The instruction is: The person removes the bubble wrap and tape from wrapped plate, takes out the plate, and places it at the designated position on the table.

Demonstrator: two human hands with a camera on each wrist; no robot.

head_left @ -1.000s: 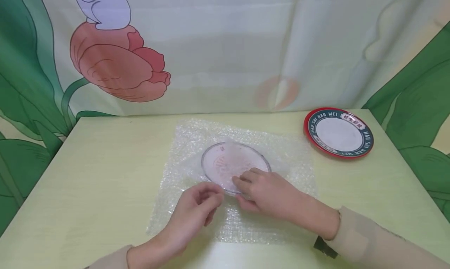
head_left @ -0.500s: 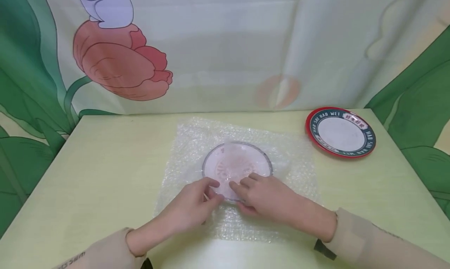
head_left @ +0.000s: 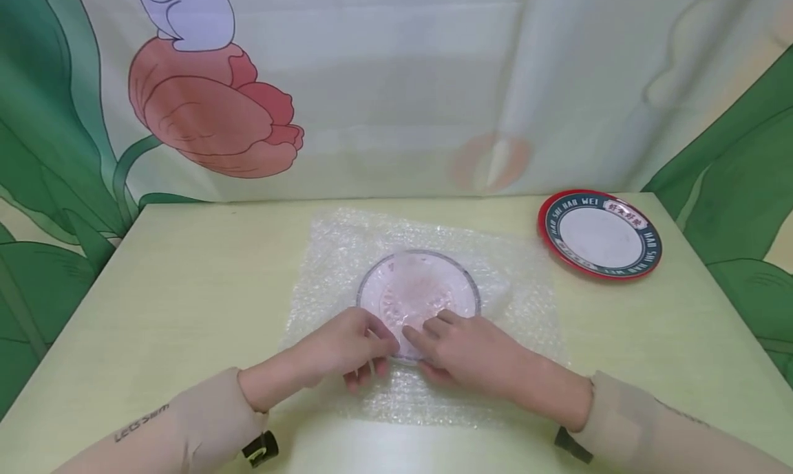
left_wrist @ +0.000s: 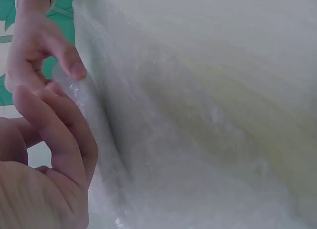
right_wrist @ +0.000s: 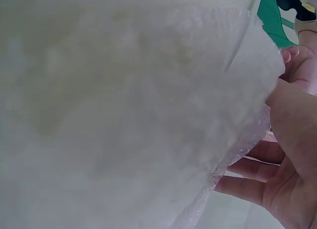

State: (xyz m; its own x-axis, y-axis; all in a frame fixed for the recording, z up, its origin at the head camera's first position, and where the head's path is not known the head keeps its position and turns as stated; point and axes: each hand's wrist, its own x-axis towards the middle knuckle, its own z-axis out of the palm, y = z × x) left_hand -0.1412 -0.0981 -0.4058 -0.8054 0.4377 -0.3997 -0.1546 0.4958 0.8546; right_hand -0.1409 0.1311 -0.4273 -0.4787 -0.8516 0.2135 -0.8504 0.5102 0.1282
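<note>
A round plate point(head_left: 427, 274) with a dark rim and a pinkish centre pattern lies at mid-table in the head view, under a see-through layer of bubble wrap point(head_left: 341, 254). At the plate's near edge my left hand point(head_left: 343, 347) pinches the wrap between thumb and forefinger, its other fingers curled below. My right hand point(head_left: 464, 347) grips the wrapped plate just to the right, fingers on top and thumb at the near rim. In the right wrist view, the wrap's sheet point(right_wrist: 148, 130) hides the plate. Curled left fingers point(left_wrist: 64, 135) sit beside the wrap's edge in the left wrist view.
A second plate point(head_left: 601, 237), red-edged with a dark green lettered band, stands at the back right of the pale table point(head_left: 186, 288). A printed curtain point(head_left: 396, 102) hangs behind the table's far edge.
My left hand has shifted slightly in, its thumb and forefinger now meeting at the plate's near edge. The wrapped plate has come slightly nearer. My right hand keeps nearly the same place.
</note>
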